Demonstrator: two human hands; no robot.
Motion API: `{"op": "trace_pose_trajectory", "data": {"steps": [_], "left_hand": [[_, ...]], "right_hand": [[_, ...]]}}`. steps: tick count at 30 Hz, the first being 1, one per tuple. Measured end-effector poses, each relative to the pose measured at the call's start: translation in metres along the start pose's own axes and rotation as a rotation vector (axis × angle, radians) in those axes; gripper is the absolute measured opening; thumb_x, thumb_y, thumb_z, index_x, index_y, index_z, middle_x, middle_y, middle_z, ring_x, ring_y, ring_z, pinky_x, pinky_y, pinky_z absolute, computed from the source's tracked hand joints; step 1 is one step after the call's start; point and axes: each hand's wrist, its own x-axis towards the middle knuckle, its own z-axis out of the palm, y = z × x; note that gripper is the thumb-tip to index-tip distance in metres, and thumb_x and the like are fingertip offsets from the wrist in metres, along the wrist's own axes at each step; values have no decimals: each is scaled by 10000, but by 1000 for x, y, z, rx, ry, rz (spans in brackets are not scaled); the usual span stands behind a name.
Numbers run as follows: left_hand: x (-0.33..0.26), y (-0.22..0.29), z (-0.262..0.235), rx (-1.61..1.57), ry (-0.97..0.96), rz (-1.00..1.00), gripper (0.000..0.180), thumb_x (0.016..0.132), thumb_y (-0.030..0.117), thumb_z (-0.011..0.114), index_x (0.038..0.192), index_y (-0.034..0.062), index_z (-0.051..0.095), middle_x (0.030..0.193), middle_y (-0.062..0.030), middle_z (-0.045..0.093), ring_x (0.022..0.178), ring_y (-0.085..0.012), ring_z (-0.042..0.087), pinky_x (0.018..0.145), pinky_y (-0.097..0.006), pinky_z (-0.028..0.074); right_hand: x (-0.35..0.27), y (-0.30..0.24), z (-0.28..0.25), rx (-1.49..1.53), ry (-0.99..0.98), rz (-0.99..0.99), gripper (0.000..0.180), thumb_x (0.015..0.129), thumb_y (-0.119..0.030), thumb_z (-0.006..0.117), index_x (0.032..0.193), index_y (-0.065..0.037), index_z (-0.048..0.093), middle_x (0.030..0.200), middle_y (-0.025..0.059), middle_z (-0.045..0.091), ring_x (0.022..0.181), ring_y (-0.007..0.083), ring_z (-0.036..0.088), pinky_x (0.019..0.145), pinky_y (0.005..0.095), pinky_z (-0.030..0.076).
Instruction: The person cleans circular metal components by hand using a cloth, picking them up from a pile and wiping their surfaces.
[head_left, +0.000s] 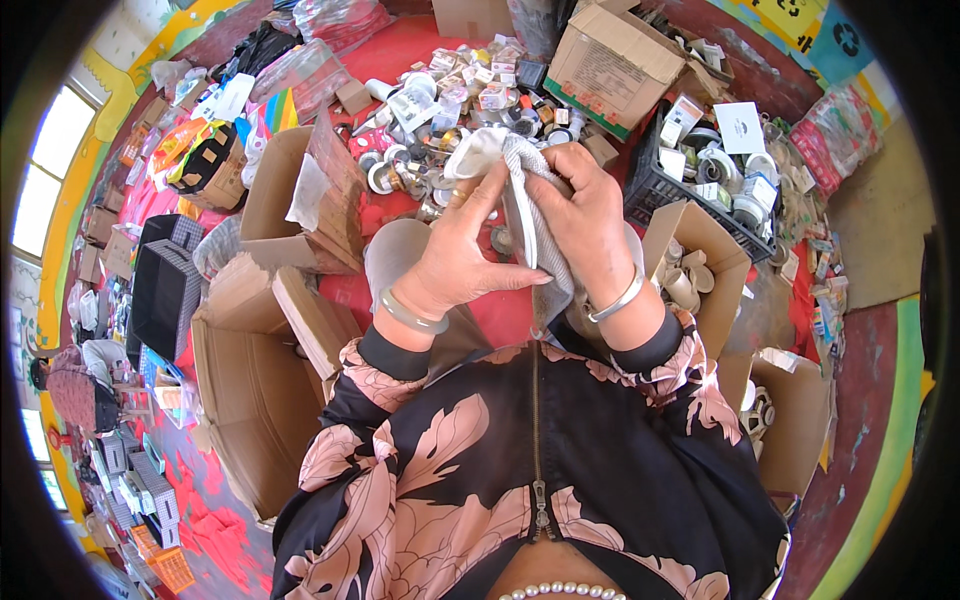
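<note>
My left hand (pixel 440 250) is closed on a thin white-rimmed object (pixel 522 220), seen nearly edge-on; its kind is not clear. Its thumb stretches along the lower end and the fingers reach behind. A grey cloth (pixel 553 285) is bunched over the object's right side, gripped by my right hand (pixel 590 220) with the thumb pressed on it. White material (pixel 475 152) shows above my left fingertips; whether it belongs to the cloth or the object I cannot tell. Just beyond both hands lies a heap of mixed small goods (pixel 490 90), with white fittings and small boxes.
Open cardboard boxes stand left (pixel 255 370) and right (pixel 700 300), the right one holding cream-coloured round pieces. A black crate (pixel 700 215) of white fittings sits at the right. Farther back is a brown carton (pixel 615 70). Another person (pixel 85 385) is at far left.
</note>
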Motion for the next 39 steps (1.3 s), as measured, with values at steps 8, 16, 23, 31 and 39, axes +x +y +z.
{"op": "trace_pose_trajectory", "data": {"steps": [8, 16, 23, 31, 39], "left_hand": [[6, -8, -6, -328, 44, -44, 1083, 499, 239, 882, 1385, 34, 294, 1313, -155, 384, 1218, -230, 406, 932, -337, 435], [2, -16, -20, -821, 165, -221, 972, 611, 156, 813, 1391, 17, 250, 1284, -117, 447, 1175, -216, 456, 985, -372, 388], [6, -27, -14, -1371, 519, -384, 722, 780, 558, 587, 1284, 73, 408, 1250, -107, 502, 1138, -291, 493, 904, -493, 448], [10, 0, 15, -1083, 475, -283, 638, 814, 544, 556, 1244, 88, 440, 1216, -64, 521, 1128, -223, 485, 991, -386, 353], [5, 3, 7, -1109, 527, -351, 723, 765, 609, 552, 1271, 109, 423, 1248, -77, 499, 1162, -254, 463, 978, -430, 371]], "right_hand": [[-6, -4, -2, -40, -113, -266, 150, 712, -16, 645, 861, 0, 636, 926, 111, 574, 872, 275, 519, 773, 357, 414], [-6, 3, -16, 555, -375, -220, 163, 765, -8, 614, 921, -3, 661, 1192, 166, 523, 1075, 248, 482, 926, 359, 366], [7, 11, -46, 766, 143, 272, 135, 855, -36, 568, 981, -1, 604, 848, 34, 634, 747, 101, 596, 678, 213, 479], [-21, -12, 12, -293, -43, -512, 201, 707, -44, 620, 905, -73, 629, 834, 79, 582, 751, 257, 594, 596, 327, 505], [-12, -5, -10, -292, -357, -367, 224, 697, 24, 604, 903, -48, 654, 845, 86, 569, 773, 238, 584, 630, 307, 489]]}}
